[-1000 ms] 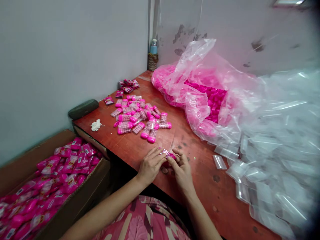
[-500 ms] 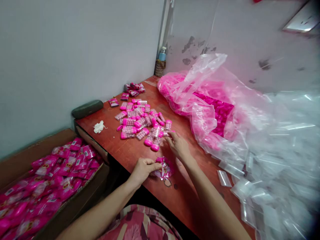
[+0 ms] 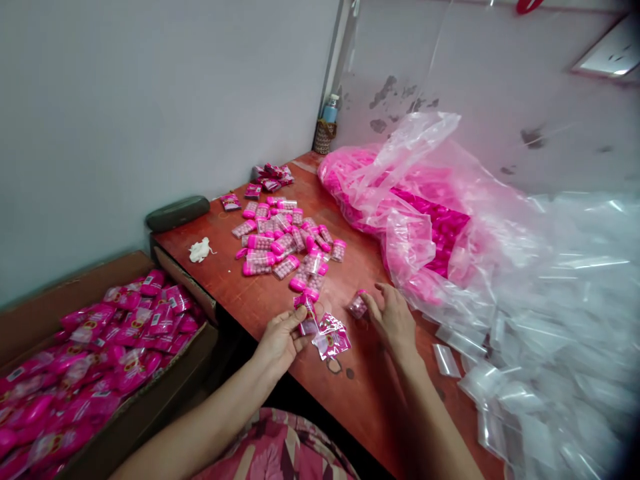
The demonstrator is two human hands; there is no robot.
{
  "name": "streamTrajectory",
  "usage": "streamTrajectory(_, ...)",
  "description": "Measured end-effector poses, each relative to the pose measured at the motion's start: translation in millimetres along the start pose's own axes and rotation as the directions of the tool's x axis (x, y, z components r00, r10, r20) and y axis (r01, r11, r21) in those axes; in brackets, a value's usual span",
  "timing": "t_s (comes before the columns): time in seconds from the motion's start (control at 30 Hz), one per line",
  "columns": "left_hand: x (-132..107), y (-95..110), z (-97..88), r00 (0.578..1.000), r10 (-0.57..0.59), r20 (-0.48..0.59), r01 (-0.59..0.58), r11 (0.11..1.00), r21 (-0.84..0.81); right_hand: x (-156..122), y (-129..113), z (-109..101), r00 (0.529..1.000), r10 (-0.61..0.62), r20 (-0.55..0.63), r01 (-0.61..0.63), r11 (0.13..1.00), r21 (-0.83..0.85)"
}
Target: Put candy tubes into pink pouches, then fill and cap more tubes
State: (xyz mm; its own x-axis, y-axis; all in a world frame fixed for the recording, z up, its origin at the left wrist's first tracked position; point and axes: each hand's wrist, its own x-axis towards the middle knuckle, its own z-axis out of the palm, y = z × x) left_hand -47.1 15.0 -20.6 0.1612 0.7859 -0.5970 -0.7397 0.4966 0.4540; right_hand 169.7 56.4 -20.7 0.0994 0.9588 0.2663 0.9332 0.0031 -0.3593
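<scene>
My left hand [image 3: 281, 339] pinches a pink printed plastic sachet [image 3: 309, 319] between thumb and fingers, just above the table's front edge. More of these printed sachets [image 3: 332, 339] lie flat on the table to its right. At my right hand [image 3: 395, 323] is a small clear bottle with a pink cap [image 3: 357, 305]; the thumb touches it, the index finger is raised, and the other fingers are partly hidden. Beyond both hands spreads a pile of similar bottles [image 3: 285, 241], filled with small pale pink balls.
A carton [image 3: 173, 367] of filled pink packets stands left of the red table [image 3: 240, 293]. A large clear bag [image 3: 407, 243] of pink pieces and many clear sleeves [image 3: 540, 400] cover the right side. A dark case [image 3: 177, 213] and crumpled tissue [image 3: 200, 250] lie at left.
My right hand has drawn back from the pile, towards me and right, with a bottle at its thumb. My left hand has lifted one sachet slightly up and left, away from the others.
</scene>
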Motion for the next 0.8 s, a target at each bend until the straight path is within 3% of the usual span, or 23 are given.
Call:
streamTrajectory(0.07,-0.8,-0.9,3.5,0.999,0.033,-0.025,-0.034,0.999,-0.037,-5.1,-14.0,-7.5,0.982,0.18,0.063,-0.167,0.971,-0.171)
streamTrajectory(0.13,-1.7,-0.6,4.8,0.996,0.078,-0.041,-0.08,0.995,-0.065,-6.5,-30.5,-10.2,0.952,0.259,0.165,-0.204,0.935,-0.289)
streamTrajectory(0.23,-2.3,1.1,4.7,0.99,0.127,-0.068,-0.134,0.985,-0.106,-3.8,-46.9,-8.8,0.93,0.257,0.262,-0.154,0.921,-0.358)
streamTrajectory(0.37,-0.8,2.4,6.2,0.983,0.121,-0.135,-0.144,0.974,-0.177,-0.7,-41.3,-9.5,0.918,0.266,0.294,-0.145,0.916,-0.375)
streamTrajectory(0.47,2.5,1.1,9.1,0.988,0.092,-0.12,-0.117,0.969,-0.219,-12.9,-29.1,-12.2,0.931,0.242,0.272,-0.194,0.962,-0.192)
streamTrajectory(0.53,5.2,-0.5,11.6,0.992,0.082,-0.091,-0.102,0.967,-0.235,-32.1,-27.9,-12.6,0.933,0.215,0.289,-0.273,0.946,0.177)
streamTrajectory(0.57,6.4,-1.5,12.9,0.993,0.08,-0.083,-0.098,0.966,-0.241,-44.4,-30.9,-12.0,0.928,0.194,0.319,-0.315,0.864,0.393)
streamTrajectory(0.6,7.5,-2.4,14.4,0.994,0.08,-0.08,-0.097,0.964,-0.246,-57.5,-36.3,-11.0,0.917,0.166,0.364,-0.362,0.729,0.581)
streamTrajectory(0.63,8.5,-3.3,16.0,0.994,0.076,-0.083,-0.094,0.964,-0.25,-70.5,-43.7,-9.4,0.901,0.15,0.408,-0.414,0.582,0.7)
streamTrajectory(0.7,9.9,-5.1,19.6,0.992,0.068,-0.105,-0.093,0.96,-0.262,-93.2,-61.2,-4.7,0.881,0.143,0.452,-0.47,0.38,0.796)
streamTrajectory(0.8,10.6,-7.7,25.0,0.992,0.052,-0.112,-0.081,0.957,-0.278,-111.4,-82.0,5.1,0.87,0.175,0.46,-0.492,0.273,0.827)
